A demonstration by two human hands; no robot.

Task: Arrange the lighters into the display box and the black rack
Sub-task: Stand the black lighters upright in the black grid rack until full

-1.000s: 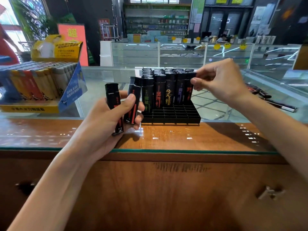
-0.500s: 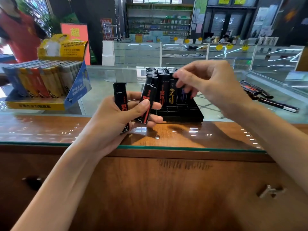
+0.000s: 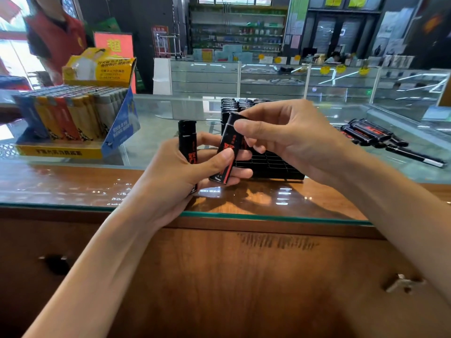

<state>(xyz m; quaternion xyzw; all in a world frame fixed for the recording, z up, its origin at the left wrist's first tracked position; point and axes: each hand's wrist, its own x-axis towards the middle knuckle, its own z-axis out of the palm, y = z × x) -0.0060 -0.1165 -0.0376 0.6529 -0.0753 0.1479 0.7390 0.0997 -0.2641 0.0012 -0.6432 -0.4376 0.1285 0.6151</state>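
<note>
head view: above the counter [image 3: 73,184] the left hand [image 3: 175,172] grips an upright lighter [image 3: 187,137] and a tilted lighter [image 3: 228,147], both black; the right hand [image 3: 292,140] pinches the tilted one's top. just behind stands the black rack [image 3: 268,167], its back rows filled. the display box [image 3: 119,132] sits far left, loose lighters [image 3: 368,132] right.

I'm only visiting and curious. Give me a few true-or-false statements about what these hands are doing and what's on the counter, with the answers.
1. The left hand grips an upright lighter and a tilted lighter. True.
2. The right hand is empty. False: it pinches the tilted lighter's top.
3. The rack's front slots are empty. True.
4. The display box holds only black lighters. False: it holds coloured lighters, blue, yellow, orange and grey.
</note>
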